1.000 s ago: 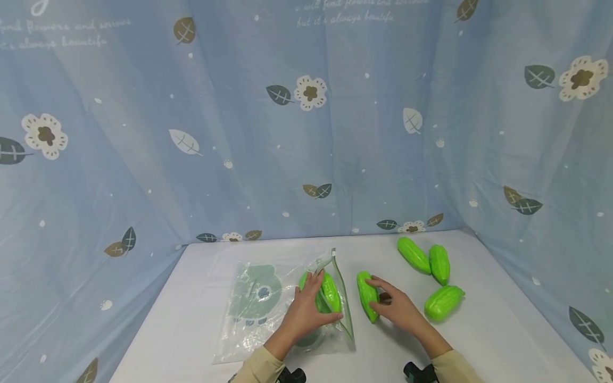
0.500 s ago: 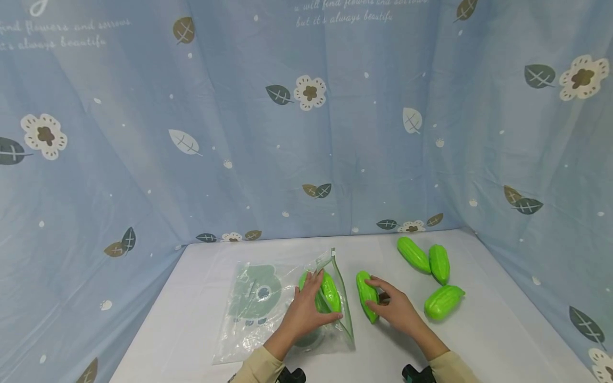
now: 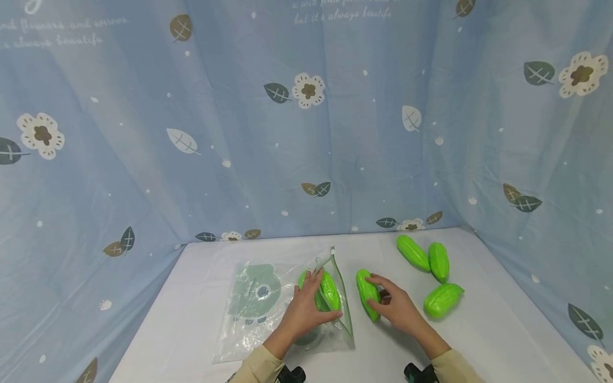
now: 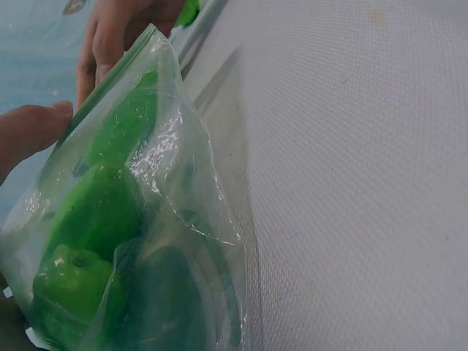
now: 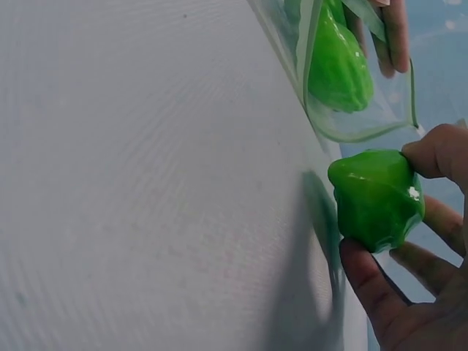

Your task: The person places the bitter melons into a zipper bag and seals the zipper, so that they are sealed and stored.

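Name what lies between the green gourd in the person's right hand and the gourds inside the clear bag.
In the head view, only the bag's green-edged open mouth and bare white table separate the held gourd from the bagged gourds.

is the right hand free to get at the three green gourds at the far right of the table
Probably not at once: the right hand already grips a green gourd. The table between it and the three gourds looks bare.

Glossy, smooth green plastic gourds (image 3: 433,265) catch the light on a matt white table covering (image 3: 479,330) of finely woven cloth. A clear, crinkled plastic zip bag (image 3: 268,303), shiny where it creases, shows more green gourds through its film. Soft matt printed fabric forms the blue backdrop (image 3: 306,133).
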A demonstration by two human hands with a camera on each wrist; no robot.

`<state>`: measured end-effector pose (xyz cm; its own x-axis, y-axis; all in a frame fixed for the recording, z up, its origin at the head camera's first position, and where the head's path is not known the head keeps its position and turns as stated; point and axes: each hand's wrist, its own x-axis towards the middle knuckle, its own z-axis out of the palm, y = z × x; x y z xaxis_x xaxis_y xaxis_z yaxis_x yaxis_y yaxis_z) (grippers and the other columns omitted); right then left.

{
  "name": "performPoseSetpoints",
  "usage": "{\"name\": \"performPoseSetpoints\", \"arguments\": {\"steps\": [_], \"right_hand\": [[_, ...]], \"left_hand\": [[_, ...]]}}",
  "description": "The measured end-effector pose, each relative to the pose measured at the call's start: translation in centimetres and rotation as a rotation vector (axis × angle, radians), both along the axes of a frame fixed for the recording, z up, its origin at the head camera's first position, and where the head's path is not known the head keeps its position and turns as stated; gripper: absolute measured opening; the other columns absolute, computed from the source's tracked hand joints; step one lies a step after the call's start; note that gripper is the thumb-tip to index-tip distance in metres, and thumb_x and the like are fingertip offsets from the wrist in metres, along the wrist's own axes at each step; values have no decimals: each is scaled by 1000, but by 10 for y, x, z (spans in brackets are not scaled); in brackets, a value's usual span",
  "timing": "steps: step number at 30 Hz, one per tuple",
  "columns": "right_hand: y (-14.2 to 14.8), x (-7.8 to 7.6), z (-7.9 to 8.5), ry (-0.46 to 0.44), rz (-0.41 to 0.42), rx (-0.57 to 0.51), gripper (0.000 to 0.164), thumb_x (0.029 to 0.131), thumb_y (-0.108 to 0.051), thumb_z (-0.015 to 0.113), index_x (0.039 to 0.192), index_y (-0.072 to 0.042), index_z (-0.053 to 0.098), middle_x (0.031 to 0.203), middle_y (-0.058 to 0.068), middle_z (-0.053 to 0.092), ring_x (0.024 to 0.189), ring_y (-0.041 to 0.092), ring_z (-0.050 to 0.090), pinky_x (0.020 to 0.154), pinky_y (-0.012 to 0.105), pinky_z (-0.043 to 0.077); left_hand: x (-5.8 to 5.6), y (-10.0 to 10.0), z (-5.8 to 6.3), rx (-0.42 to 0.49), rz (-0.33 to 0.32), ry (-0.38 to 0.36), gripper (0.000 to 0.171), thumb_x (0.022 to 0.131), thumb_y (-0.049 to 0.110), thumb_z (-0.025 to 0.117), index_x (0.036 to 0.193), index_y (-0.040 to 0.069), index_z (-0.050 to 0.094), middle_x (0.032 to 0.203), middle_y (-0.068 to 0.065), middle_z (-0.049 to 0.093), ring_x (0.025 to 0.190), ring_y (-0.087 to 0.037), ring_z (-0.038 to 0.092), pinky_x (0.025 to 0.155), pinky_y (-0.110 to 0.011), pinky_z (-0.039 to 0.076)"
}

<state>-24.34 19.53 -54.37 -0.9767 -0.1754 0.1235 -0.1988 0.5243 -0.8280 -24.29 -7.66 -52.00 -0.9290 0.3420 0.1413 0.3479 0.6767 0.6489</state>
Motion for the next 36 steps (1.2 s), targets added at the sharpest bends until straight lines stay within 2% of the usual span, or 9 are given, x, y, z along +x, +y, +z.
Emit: {"name": "performPoseSetpoints", "arguments": {"steps": [7,15,24,29,36], "right_hand": [[2,0,2,40,43,-45,56,90,-18,80,142,-14,59,155,17,46,99,22,65,85,27,57],[-1,0,3,140,164,-92,54,93,-19,77,142,-13,58,155,18,45,106,27,65,87,31,58],[-8,0,5,159,301,-120,54,95,-18,75,144,-11,55,155,20,43,106,25,65,86,33,58],[-12,-3,2,155,319,-121,54,95,-18,75,145,-11,55,156,20,43,107,25,64,86,34,59],[-19,-8,-2,137,292,-98,54,96,-21,74,145,-12,56,155,18,44,108,27,65,89,34,58]], "left_hand": [[0,1,1,2,-1,7,110,78,57,83,160,6,29,162,-20,32,153,-41,19,116,-72,17],[0,0,0,3,2,2,110,78,56,83,161,7,29,162,-20,31,153,-41,18,116,-72,16],[-1,0,0,13,-6,-6,110,79,55,83,161,8,28,163,-19,31,153,-40,17,116,-73,15],[0,0,0,19,-10,-5,109,79,54,83,161,7,29,163,-19,31,153,-41,18,115,-74,14],[0,1,1,26,-13,-8,109,79,53,84,161,7,29,163,-20,30,153,-41,17,116,-73,13]]}}
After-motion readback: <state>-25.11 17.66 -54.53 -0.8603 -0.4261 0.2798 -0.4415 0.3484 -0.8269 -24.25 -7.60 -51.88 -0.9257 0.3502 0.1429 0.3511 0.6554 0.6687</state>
